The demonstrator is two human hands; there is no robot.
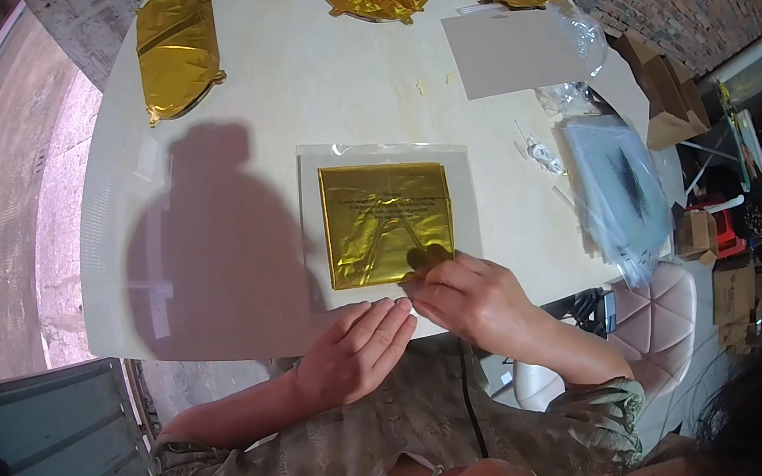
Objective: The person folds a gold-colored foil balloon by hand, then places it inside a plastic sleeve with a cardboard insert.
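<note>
A folded gold foil balloon (386,220) lies inside a clear plastic bag (457,166) on the pale table (279,95), close to the near edge. My right hand (470,299) pinches the bag's near edge just below the foil square, thumb and fingers closed on the plastic. My left hand (359,349) lies flat beside it, fingers together, fingertips touching the bag's near edge at the table rim.
Several crumpled gold foil balloons (176,46) lie at the table's far side. A grey card sheet (510,48) and a stack of clear bags (617,186) sit to the right. Cardboard boxes (667,93), a padded chair (654,324) and a brick wall stand beyond.
</note>
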